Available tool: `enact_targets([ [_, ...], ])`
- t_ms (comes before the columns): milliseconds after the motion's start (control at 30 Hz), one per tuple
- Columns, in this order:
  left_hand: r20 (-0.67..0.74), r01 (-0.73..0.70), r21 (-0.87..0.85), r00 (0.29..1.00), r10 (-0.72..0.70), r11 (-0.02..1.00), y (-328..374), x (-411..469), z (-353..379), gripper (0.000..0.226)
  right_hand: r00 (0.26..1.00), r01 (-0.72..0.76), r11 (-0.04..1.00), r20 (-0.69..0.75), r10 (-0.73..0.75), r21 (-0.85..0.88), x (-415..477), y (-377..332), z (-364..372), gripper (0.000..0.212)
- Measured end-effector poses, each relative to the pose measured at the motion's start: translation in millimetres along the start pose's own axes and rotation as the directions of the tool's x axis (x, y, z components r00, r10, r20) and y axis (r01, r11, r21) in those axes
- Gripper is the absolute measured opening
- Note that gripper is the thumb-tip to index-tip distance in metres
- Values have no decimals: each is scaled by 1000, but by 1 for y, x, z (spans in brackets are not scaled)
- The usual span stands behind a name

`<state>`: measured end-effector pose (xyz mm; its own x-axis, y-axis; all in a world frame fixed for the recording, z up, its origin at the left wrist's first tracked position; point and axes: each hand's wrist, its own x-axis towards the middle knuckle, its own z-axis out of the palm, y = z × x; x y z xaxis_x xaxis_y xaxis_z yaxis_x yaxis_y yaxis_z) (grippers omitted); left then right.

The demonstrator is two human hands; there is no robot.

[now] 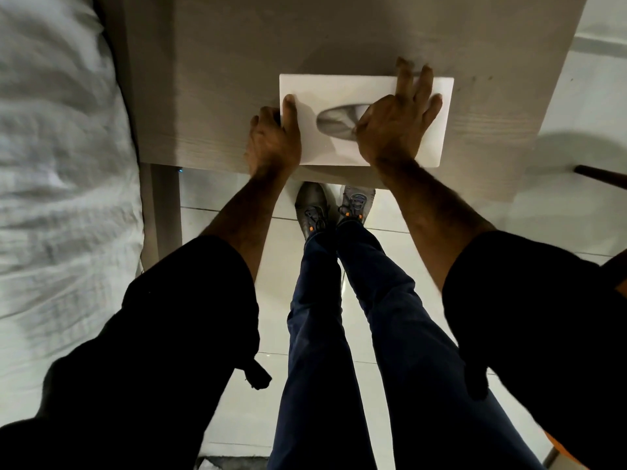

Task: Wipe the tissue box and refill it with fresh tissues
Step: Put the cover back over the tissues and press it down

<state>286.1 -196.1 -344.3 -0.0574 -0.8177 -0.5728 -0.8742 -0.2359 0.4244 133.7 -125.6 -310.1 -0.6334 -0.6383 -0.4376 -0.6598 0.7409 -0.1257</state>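
A white rectangular tissue box (339,89) with an oval slot (336,122) in its top lies near the front edge of a grey wooden table (220,79). My left hand (273,140) grips the box's left end, thumb on top. My right hand (397,120) lies flat on the box's right half with fingers spread, and its thumb is at the slot's right end. No cloth or loose tissue shows under either hand. The slot's inside looks dark grey.
A bed with a rumpled white cover (57,164) runs along the table's left side. White floor tiles (576,113) lie to the right and below. A dark stick-like end (600,174) juts in at the right edge. My legs and shoes (315,205) stand under the table's front edge.
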Motion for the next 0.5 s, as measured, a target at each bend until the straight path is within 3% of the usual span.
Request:
enact_targets([
  [200,4,-17,-7,1000,17,1000,-1,2,0,57,994,90,995,63,-86,-50,-2,4,-8,9],
  [500,-19,-45,9,999,46,999,-4,2,1,56,950,310,945,64,-305,-101,-7,17,-9,12],
])
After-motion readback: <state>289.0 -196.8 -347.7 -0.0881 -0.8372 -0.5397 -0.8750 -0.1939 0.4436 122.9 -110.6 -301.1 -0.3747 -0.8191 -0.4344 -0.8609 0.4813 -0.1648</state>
